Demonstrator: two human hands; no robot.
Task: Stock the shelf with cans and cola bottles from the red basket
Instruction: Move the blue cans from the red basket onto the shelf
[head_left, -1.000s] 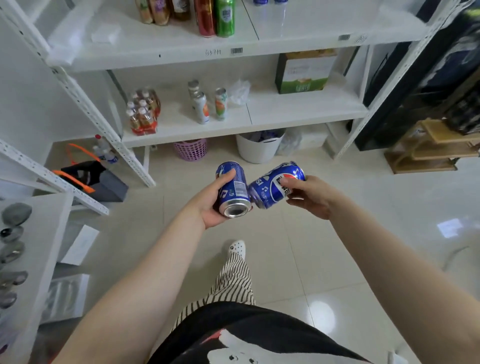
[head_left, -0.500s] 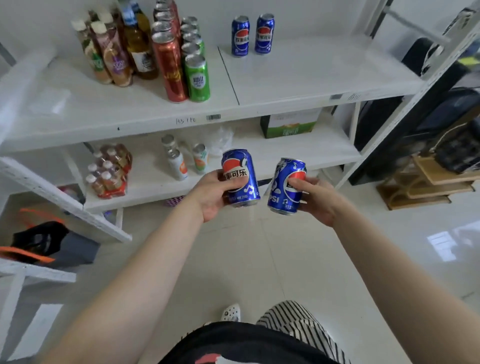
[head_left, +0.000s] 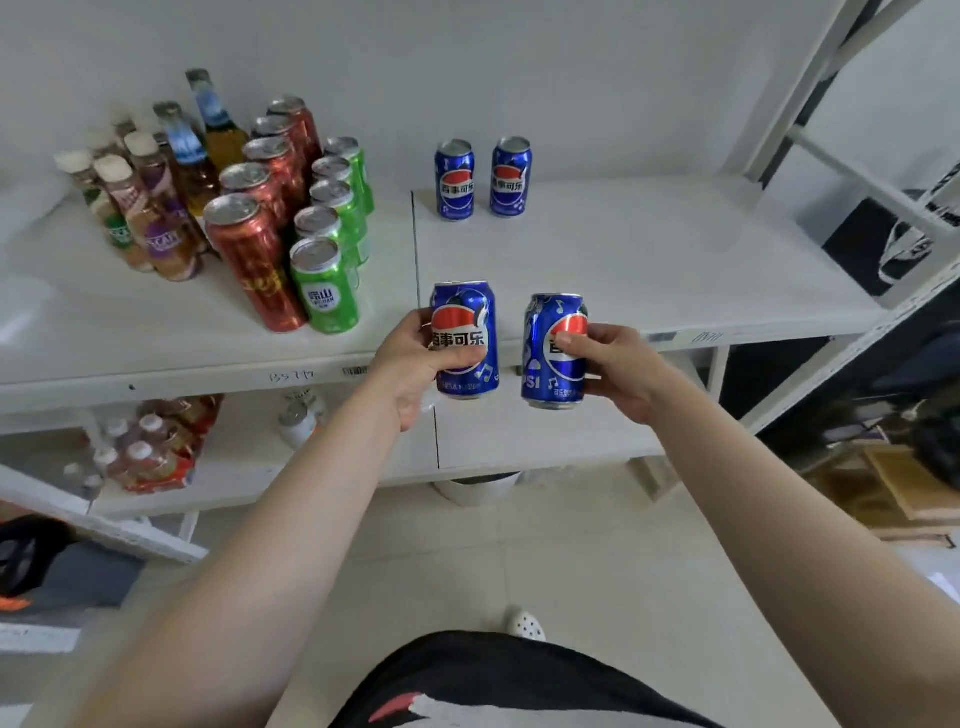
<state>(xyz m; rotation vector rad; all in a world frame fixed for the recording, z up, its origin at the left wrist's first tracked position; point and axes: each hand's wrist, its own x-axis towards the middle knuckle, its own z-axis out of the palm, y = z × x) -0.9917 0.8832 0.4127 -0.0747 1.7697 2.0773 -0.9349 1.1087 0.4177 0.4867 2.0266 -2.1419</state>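
— While both arms are stretched toward the shelf, what is held?
— One blue can is clasped upright by the left hand, another blue can by the right hand, at the shelf's front edge.
— And behind?
— Two more blue cans are stood at the back.

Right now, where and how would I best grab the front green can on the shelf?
Grip the front green can around its smooth cylindrical side, about mid-height, coming from the front or its right. It stands upright at the end of its row; a tall red can crowds its left and another green can stands behind.
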